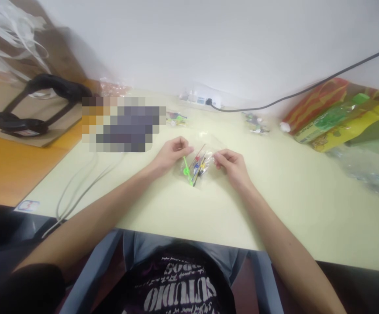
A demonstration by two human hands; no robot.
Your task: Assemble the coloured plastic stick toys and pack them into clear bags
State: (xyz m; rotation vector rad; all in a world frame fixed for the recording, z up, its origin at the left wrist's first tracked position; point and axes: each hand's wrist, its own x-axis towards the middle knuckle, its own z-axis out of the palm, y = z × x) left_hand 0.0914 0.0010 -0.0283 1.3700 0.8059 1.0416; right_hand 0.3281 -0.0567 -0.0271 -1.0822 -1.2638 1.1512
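Observation:
A small clear plastic bag point(205, 150) is stretched between my two hands just above the pale table. Inside it lie several thin plastic pieces, with a bright green one point(186, 171) at the left and red, blue, yellow and black ones beside it. My left hand point(172, 152) is closed, thumb and fingers pinching the bag's left upper side. On the other side, my right hand point(231, 163) pinches the bag's right edge with curled fingers. The exact folds under the fingertips are hidden.
Behind stand two piles of similar coloured pieces point(176, 118), point(256, 123). A white power strip point(202, 102) with a black cable point(268, 106) is by the wall. Bottle point(336, 117) and yellow packet point(356, 126) lie right; cables point(81, 192) and a black frame point(39, 104) left.

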